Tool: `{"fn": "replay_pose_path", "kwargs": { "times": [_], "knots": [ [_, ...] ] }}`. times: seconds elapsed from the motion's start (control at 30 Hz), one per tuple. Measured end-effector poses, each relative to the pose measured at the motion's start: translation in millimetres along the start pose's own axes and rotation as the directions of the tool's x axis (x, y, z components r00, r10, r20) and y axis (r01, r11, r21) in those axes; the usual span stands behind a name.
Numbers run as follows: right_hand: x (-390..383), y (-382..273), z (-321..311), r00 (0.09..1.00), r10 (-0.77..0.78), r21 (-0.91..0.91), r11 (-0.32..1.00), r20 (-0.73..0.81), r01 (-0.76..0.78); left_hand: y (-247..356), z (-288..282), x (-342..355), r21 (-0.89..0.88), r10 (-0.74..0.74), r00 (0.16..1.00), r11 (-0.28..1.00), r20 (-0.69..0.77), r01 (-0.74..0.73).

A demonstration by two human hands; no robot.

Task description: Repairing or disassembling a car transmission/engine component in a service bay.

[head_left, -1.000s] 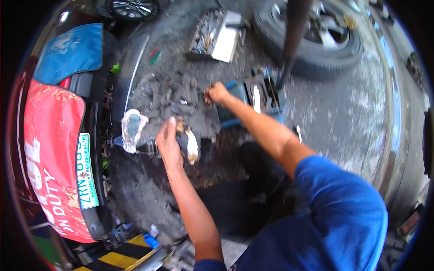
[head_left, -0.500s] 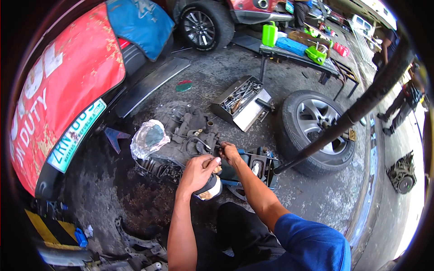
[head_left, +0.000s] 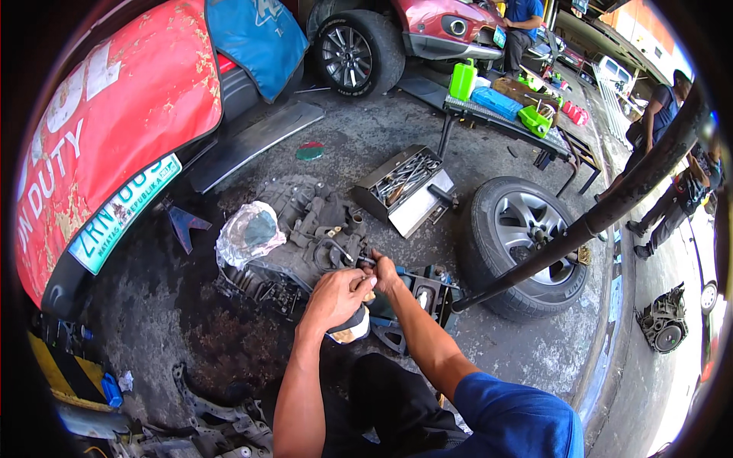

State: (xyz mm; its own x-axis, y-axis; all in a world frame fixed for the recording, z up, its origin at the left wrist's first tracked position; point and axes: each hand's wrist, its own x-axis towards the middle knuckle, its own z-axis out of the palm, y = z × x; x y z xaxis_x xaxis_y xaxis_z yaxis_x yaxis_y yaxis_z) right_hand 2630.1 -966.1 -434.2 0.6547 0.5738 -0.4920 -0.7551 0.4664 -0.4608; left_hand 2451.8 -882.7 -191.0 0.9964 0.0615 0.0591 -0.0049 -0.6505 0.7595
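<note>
At the grey gearbox casing, with a pale crumpled wrapping on its left part, my hands work close together. My left hand is closed, thumb and finger pinched over something I cannot make out. Beneath it is a dark object with a white and tan face, partly hidden. Just beyond, my right hand has its fingers closed on a small dark part at the casing's right side. A blue metal jack-like tool lies right of and behind my right forearm.
An open metal toolbox, loose wheel and slanting dark pole surround the work. A covered vehicle stands left, a bench and red car behind. People stand farther off.
Since one second ago my left hand has moved right and come together with my right hand. The view has tilted up, showing more of the bench, red car and people.
</note>
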Motion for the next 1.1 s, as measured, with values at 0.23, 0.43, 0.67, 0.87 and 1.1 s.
{"fn": "replay_pose_path", "kwargs": {
  "times": [0.23, 0.43, 0.67, 0.87, 1.1],
  "knots": [
    [-1.4, 9.7, 2.6, 0.962, -0.254, -0.249, 0.942, -0.095, 0.224, 3.6, 0.9, 1.1, 0.023, 0.01, 0.999, 1.0, 0.038, -0.011],
    [0.8, 8.9, 8.8, 0.933, -0.312, -0.278, 0.926, -0.18, 0.256, 0.1, 3.3, 2.3, 0.02, 0.035, 0.998, 0.999, 0.046, -0.036],
    [-2.3, 1.7, 3.6, 0.948, -0.283, -0.339, 0.915, -0.149, 0.22, 2.6, -0.4, 0.0, 0.006, 0.035, 0.998, 0.999, 0.06, -0.036],
    [-12.4, 5.9, 18.1, 0.944, -0.244, -0.273, 0.945, -0.224, 0.18, -1.4, -2.0, -1.8, 0.029, 0.046, 0.997, 0.998, 0.055, -0.047],
    [-4.6, 1.4, 9.9, 0.954, -0.258, -0.318, 0.927, -0.153, 0.2, -9.5, -0.4, -0.7, 0.016, 0.065, 0.995, 0.998, 0.081, -0.067]
  ]
}}
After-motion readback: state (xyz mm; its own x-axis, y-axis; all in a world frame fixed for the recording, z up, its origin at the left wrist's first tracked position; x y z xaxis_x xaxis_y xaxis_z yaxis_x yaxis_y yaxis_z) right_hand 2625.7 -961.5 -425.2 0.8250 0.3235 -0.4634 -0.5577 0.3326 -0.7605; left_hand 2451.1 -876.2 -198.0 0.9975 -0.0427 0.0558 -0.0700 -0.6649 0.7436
